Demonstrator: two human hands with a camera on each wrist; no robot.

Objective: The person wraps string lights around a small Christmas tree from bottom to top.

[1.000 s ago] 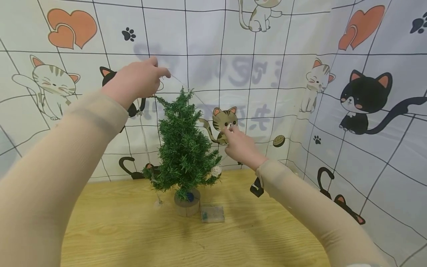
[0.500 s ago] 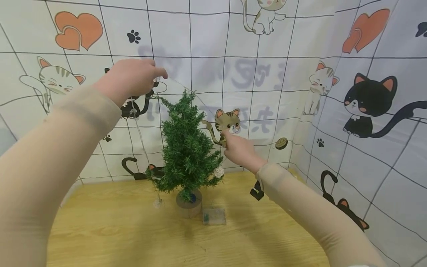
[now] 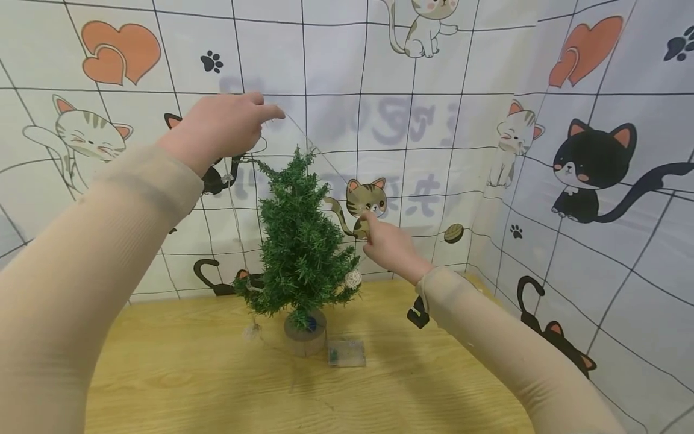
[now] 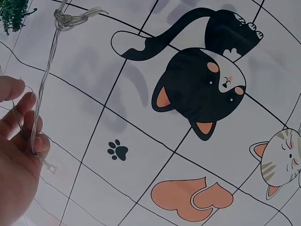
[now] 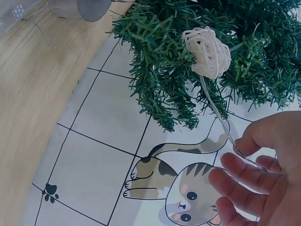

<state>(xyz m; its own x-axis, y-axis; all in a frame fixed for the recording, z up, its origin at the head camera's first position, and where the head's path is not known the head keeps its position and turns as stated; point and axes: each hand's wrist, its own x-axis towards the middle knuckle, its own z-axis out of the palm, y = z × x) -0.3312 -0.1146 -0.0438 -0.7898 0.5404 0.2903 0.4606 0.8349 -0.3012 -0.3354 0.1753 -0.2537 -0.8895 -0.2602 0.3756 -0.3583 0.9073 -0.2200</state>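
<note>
Left grip: I see the left hand [image 3: 225, 123] raised to the left of the treetop, fingers curled in round a thin, silvery, translucent wire [image 4: 46, 75], with little room between thumb and fingertips.
Right grip: The right hand [image 3: 394, 248], lower and right of the tree, pinches wire between thumb and forefinger; its other fingers bend loosely.
Wire: On my head view a hair-fine line slants from the left hand past the treetop to the right hand; I can't tell whether it touches the tip. More strands hang at left, gathered into a tangled knot [image 4: 70, 20].
Ball: An off-white, round lattice ball [image 5: 207, 52] of wound strips rests against the lower right branches, and wire runs from it to the right hand.
Tree: A small, cone-shaped green artificial tree [image 3: 300, 235] with bristly needles stands upright between the hands.
Base: Under it is a squat grey-brown cylinder [image 3: 305, 343], with a dark blue round patch [image 3: 311, 324] near its top.
Box: A flat, clear, rectangular plastic box [image 3: 349, 355] lies just right of the cylinder; something greenish shows at its left end, too small to identify.
Table: Smooth yellow wood grain [image 3: 412, 386].
Backdrop: Far side, a creased white sheet [image 3: 333, 54] printed with black grid lines and cartoon cats.
</note>
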